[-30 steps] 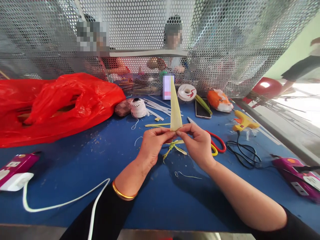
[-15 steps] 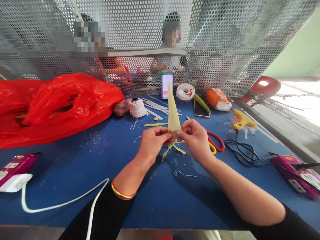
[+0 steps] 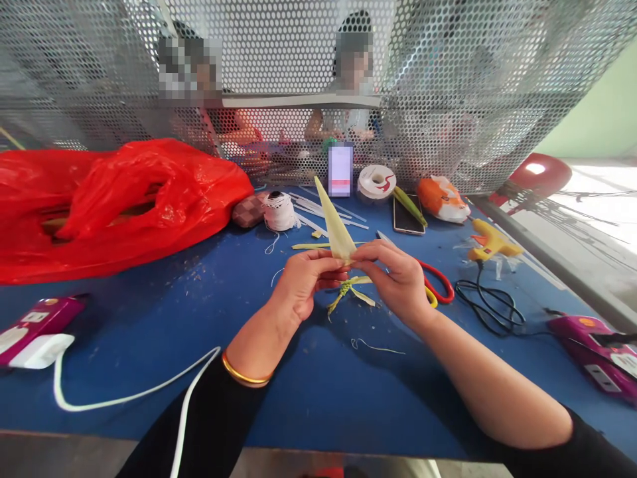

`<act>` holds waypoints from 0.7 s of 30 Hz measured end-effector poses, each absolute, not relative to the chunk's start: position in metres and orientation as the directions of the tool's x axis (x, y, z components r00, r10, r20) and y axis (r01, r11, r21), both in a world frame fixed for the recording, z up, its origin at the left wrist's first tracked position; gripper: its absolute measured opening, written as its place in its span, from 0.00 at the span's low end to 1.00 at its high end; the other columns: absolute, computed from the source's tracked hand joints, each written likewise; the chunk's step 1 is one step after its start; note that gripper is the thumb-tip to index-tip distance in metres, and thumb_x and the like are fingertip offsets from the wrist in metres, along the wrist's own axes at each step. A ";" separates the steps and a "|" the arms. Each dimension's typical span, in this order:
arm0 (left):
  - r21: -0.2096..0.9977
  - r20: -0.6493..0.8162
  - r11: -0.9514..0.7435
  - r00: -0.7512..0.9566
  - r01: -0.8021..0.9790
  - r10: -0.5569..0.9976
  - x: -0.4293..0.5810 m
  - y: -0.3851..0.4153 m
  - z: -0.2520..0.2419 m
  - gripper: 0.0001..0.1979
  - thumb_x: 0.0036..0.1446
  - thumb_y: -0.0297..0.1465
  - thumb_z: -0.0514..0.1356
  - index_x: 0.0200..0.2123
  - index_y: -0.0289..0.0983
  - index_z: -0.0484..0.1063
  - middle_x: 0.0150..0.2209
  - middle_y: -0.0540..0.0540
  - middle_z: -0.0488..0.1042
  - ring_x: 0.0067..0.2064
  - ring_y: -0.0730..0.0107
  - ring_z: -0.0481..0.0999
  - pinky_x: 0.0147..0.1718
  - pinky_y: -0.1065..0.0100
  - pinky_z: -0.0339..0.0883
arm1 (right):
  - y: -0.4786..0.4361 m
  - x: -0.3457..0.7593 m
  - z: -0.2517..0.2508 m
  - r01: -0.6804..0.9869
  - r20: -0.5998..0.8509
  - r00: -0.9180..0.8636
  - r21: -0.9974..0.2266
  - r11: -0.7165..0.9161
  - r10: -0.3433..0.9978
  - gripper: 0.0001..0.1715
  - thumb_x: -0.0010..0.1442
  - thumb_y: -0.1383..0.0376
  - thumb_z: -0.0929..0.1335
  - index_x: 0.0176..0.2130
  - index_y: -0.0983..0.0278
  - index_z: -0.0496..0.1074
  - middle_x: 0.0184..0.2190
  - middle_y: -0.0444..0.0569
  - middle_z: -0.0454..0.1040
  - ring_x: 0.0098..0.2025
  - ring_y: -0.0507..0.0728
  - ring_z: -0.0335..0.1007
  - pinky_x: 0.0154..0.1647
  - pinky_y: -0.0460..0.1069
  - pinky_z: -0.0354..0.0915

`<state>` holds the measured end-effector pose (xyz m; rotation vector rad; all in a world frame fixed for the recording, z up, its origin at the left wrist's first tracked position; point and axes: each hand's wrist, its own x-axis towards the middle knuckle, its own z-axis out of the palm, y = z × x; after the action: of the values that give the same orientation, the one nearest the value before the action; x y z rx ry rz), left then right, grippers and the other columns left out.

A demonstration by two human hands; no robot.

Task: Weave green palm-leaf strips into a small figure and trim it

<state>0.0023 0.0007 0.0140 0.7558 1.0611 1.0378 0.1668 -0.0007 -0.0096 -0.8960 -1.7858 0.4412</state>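
The left hand (image 3: 303, 282) and right hand (image 3: 398, 279) pinch the leaf (image 3: 334, 229) by its base, tip leaning up-left, just above the blue table (image 3: 149, 332). Behind, a mesh screen (image 3: 448, 79); red bag (image 3: 124, 199) far left, scissors (image 3: 440, 287) and glue gun (image 3: 490, 242) right.

Red bag (image 3: 124, 199), thread spool (image 3: 279, 211), phone (image 3: 408, 222) and glue gun (image 3: 490, 242) lie on blue table (image 3: 149, 332).

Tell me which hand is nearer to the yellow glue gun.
Right. The right hand sits left of the yellow glue gun, with the red-handled scissors between them; the left hand is farther left, beyond the pale leaf strip both hands pinch.
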 end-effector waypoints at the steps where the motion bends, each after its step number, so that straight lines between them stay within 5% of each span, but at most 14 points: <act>1: 0.887 -0.324 0.350 0.135 -0.301 0.936 0.002 0.001 0.014 0.05 0.41 0.25 0.67 0.27 0.32 0.78 0.23 0.46 0.78 0.25 0.72 0.76 0.26 0.71 0.66 | -0.001 0.166 -0.010 0.367 0.638 -0.169 -0.666 0.649 0.751 0.07 0.61 0.69 0.67 0.35 0.58 0.75 0.34 0.46 0.76 0.39 0.55 0.74 0.42 0.52 0.69; 12: 0.944 -0.181 0.208 0.127 -0.256 0.975 0.008 -0.004 0.013 0.06 0.44 0.30 0.68 0.28 0.35 0.79 0.28 0.44 0.81 0.30 0.67 0.78 0.31 0.68 0.67 | -0.007 0.159 -0.010 0.261 0.512 0.044 -0.835 0.485 0.858 0.03 0.58 0.68 0.69 0.31 0.62 0.73 0.31 0.45 0.78 0.33 0.53 0.75 0.38 0.50 0.70; 21: 0.966 -0.125 0.146 0.109 -0.215 0.986 0.012 -0.007 0.013 0.09 0.44 0.32 0.69 0.29 0.34 0.80 0.28 0.44 0.80 0.31 0.66 0.79 0.32 0.67 0.68 | -0.006 0.156 -0.011 0.254 0.494 0.092 -0.851 0.459 0.865 0.03 0.56 0.69 0.68 0.30 0.62 0.71 0.30 0.45 0.77 0.30 0.52 0.73 0.35 0.49 0.70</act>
<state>0.0123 -0.0073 0.0134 0.9902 1.0384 1.1391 0.1559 -0.0065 -0.0108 -1.0492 -1.4489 0.6079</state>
